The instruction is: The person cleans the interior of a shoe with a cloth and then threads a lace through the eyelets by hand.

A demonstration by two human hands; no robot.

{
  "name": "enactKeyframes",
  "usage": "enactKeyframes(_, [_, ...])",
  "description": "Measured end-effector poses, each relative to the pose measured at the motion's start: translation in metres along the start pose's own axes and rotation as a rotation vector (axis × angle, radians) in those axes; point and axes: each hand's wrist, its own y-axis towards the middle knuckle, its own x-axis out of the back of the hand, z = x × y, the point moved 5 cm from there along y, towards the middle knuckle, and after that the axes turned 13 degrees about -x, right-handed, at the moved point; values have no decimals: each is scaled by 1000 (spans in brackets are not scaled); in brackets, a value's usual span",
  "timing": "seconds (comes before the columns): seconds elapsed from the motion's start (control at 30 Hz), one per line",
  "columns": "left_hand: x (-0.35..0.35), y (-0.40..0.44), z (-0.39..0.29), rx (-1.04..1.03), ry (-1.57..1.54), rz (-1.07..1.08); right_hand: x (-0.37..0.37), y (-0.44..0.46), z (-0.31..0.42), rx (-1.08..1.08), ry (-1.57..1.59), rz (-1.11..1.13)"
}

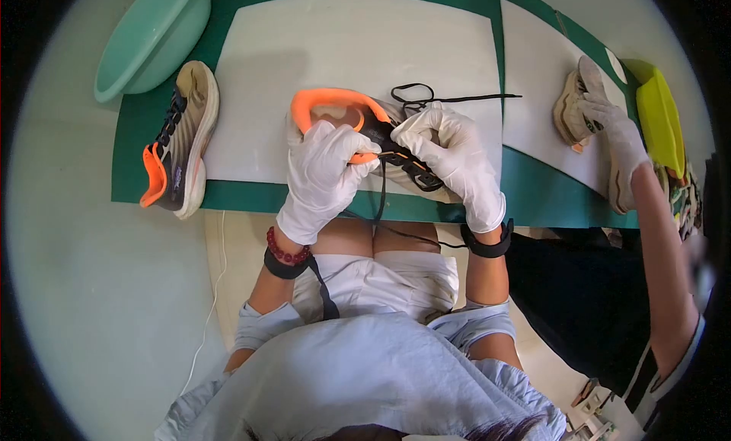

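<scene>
On the white board before me lies a running shoe (337,100) with an orange padded collar, its toe toward the right. My left hand (324,167), in a white glove, pinches the orange edge of the tongue near the top eyelets. Gloved as well, my right hand (454,148) has thumb and finger pressed together at the dark eyelet strip; what sits between them is mostly covered, seemingly the black shoelace. One end of that black lace (472,98) stretches over the board to the right. Another length hangs over the table's front edge toward my lap.
A second shoe (199,129) with an orange heel collar stands at the left. Behind it tilts a mint-green basin (152,41). At the right, a co-worker's gloved hand (609,121) holds another shoe (571,110), near a yellow-green container (659,117). The green table (563,190) ends before me.
</scene>
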Motion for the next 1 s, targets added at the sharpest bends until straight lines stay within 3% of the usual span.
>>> enactKeyframes(0.57, [1, 1, 1, 0, -12, 27, 5, -1, -1, 5, 5, -82])
enactKeyframes(1.0, [2, 2, 1, 40, -1, 38, 4, 8, -8, 0, 167, 34])
